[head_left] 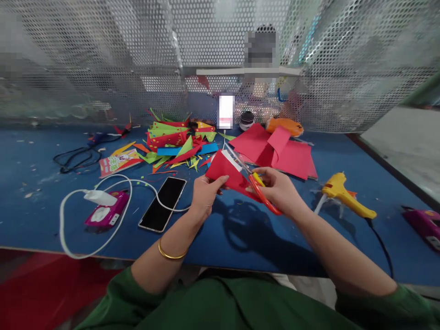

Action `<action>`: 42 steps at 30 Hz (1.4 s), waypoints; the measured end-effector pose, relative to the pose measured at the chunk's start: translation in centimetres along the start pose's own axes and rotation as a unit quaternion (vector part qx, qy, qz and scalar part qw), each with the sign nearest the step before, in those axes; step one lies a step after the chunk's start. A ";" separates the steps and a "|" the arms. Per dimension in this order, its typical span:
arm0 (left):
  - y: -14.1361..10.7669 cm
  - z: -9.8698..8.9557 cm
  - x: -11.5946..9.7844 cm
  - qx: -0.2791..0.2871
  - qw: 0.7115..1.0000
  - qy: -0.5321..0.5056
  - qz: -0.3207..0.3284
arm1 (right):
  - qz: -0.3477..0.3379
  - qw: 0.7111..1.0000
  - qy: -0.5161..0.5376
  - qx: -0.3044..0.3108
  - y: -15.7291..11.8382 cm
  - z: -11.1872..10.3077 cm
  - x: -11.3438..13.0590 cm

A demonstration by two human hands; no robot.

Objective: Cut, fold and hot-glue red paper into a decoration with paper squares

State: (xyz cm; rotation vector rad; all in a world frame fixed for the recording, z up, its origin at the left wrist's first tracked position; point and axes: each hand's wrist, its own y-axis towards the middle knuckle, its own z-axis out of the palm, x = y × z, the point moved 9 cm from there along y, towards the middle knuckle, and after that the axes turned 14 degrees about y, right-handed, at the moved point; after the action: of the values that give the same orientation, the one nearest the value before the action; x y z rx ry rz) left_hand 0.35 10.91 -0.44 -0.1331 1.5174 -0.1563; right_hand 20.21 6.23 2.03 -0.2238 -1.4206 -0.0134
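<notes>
Pinching red paper (233,178) between left fingers (219,183)

The red paper (233,176) is raised in the air, gripped at its left part by the left hand (205,189). It is a small piece, tilted, sloping downward to the right, and a white strip shows along its far edge. The scissors (253,182) have metal blades and orange-red handles with a yellow part, and the right hand (279,190) holds them. Their blades point away and to the left, close beside the white strip; whether they bite into the paper, I cannot tell.
</notes>
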 end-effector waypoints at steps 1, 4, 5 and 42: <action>0.0 0.1 0.2 0.007 1.000 0.004 -0.006 | 0.001 1.000 -0.015 0.001 0.2 0.2 -0.4; 0.3 0.2 0.8 0.022 0.999 0.007 -0.033 | 0.002 1.000 -0.031 -0.002 0.6 0.0 -1.7; 0.3 0.2 1.1 0.024 0.999 0.007 -0.042 | 0.000 1.000 -0.030 -0.004 0.7 -0.3 -2.0; 0.8 -0.9 1.8 -0.031 0.982 -0.158 -0.095 | -0.085 0.935 -0.328 0.103 -1.0 -1.0 0.2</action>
State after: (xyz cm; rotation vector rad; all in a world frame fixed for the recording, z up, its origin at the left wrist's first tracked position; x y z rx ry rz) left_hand -0.43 11.39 -2.40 -0.3380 1.1914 -0.2304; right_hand 21.09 5.09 2.24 0.0844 -2.0903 0.0758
